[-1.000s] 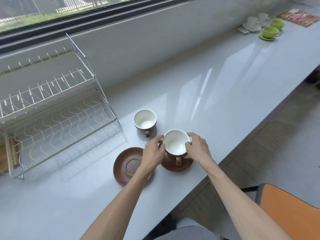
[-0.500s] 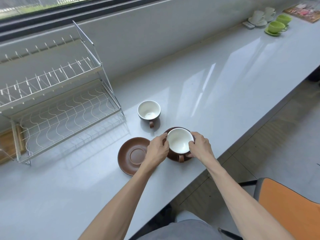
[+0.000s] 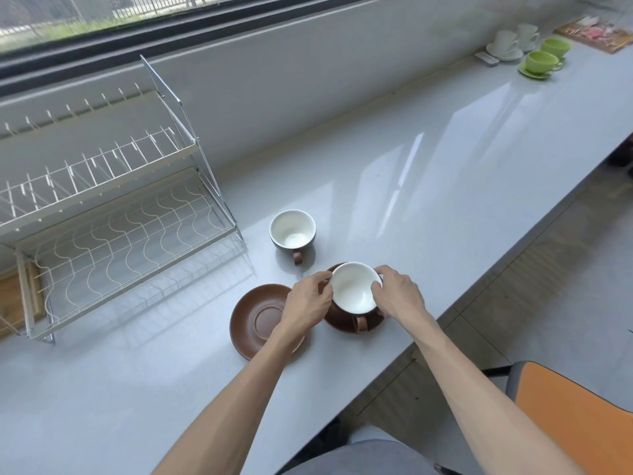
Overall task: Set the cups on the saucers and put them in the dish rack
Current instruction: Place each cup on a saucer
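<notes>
A brown cup with a white inside (image 3: 353, 291) sits on a brown saucer (image 3: 342, 322) near the counter's front edge, handle toward me. My left hand (image 3: 308, 301) and my right hand (image 3: 399, 294) hold the cup's rim from either side. A second brown saucer (image 3: 255, 322) lies bare just to the left, partly under my left wrist. Another cup (image 3: 293, 231) stands alone on the counter behind them, handle toward me. The white wire dish rack (image 3: 113, 214) stands at the left with both tiers bare.
The grey counter (image 3: 428, 173) runs to the far right, where white cups (image 3: 507, 42) and green cups on saucers (image 3: 541, 61) stand beside a wooden tray (image 3: 596, 32). An orange chair (image 3: 575, 416) is at the lower right. A wall and window sill run behind the rack.
The cup came down onto the right saucer between both hands. My head moved, so the rack and counter shifted in view.
</notes>
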`<state>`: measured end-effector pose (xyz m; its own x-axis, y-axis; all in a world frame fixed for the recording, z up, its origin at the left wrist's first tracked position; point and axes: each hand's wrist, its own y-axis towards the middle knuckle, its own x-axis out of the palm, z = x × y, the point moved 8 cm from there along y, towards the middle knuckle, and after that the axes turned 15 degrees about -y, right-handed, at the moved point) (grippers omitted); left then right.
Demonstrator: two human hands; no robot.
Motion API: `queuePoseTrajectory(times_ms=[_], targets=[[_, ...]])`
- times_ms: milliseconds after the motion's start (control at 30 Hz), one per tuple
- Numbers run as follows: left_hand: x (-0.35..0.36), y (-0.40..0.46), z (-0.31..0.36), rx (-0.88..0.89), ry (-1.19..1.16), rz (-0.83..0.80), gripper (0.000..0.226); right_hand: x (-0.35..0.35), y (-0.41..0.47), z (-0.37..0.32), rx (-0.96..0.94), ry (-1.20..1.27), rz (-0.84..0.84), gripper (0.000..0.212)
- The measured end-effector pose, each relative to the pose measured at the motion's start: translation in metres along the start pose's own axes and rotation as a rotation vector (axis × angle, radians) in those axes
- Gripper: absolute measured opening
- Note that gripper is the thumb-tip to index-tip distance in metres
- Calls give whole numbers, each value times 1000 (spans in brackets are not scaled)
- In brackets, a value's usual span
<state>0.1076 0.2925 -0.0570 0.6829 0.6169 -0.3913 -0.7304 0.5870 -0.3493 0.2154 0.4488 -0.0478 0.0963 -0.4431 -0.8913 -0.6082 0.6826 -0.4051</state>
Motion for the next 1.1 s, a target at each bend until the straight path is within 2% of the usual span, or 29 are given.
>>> queuePoseTrajectory(times_ms=[67, 167, 300, 500, 667, 800, 1100], targets=[[-7, 3, 3, 4, 38, -9, 38, -11, 4, -7, -9, -134, 54, 44], [-22, 6, 9, 47, 121, 26, 40, -27, 10, -23, -50, -211, 134, 44], [-45, 7, 22, 157, 370, 127, 34, -32, 21, -45, -117, -215, 143, 42], [-73, 13, 29, 228, 585, 248, 32, -37, 29, -87, -273, -205, 242, 43], [-89, 17, 28, 309, 759, 374, 32, -26, 36, -115, -412, -134, 247, 51], [-93, 25, 18, 249, 754, 355, 48, -20, 40, -130, -447, -119, 245, 52], [-98, 54, 12, 173, 558, 351, 57, -5, 63, -149, -412, -93, 170, 51]])
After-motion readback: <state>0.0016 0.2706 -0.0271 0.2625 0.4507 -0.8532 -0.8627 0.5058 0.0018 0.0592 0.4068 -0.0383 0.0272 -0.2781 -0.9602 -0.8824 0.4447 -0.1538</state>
